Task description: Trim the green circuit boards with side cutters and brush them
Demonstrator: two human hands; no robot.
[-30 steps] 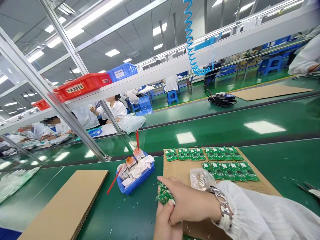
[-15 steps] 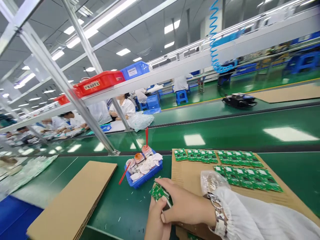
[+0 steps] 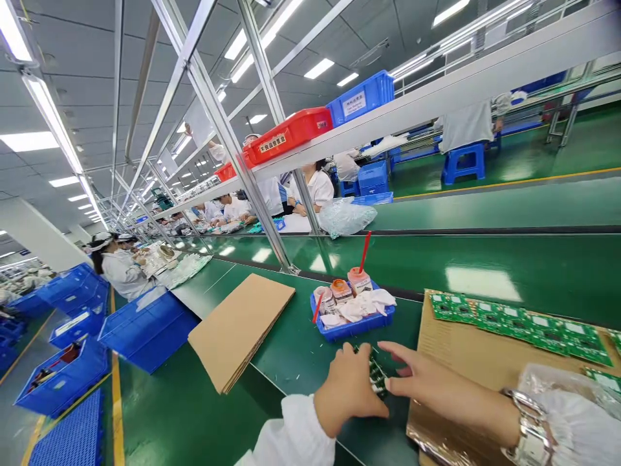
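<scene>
A green circuit board piece [image 3: 377, 377], perhaps several stacked, stands between my two hands just above the green bench. My left hand [image 3: 347, 385] curls around its left side, its fingers bent over the top edge. On the other side my right hand [image 3: 427, 375] has thumb and fingers spread apart, the thumb tip close to the board's right edge; whether it touches I cannot tell. My left hand hides much of the board. Just beyond the hands sits a blue tray [image 3: 356, 330] with small bottles, white cloths and red sticks.
Cardboard [image 3: 456, 343] on the right carries rows of circuit boards [image 3: 521, 323] and a clear plastic bag [image 3: 553, 382]. Stacked cardboard sheets [image 3: 242, 323] lie to the left. A metal post [image 3: 257, 207] and a shelf with red [image 3: 291, 136] and blue bins [image 3: 361, 97] stand beyond.
My view has swung left, so things sit further right. My hands, earlier close together around the boards, are now further apart; my right fingers have spread away from the boards.
</scene>
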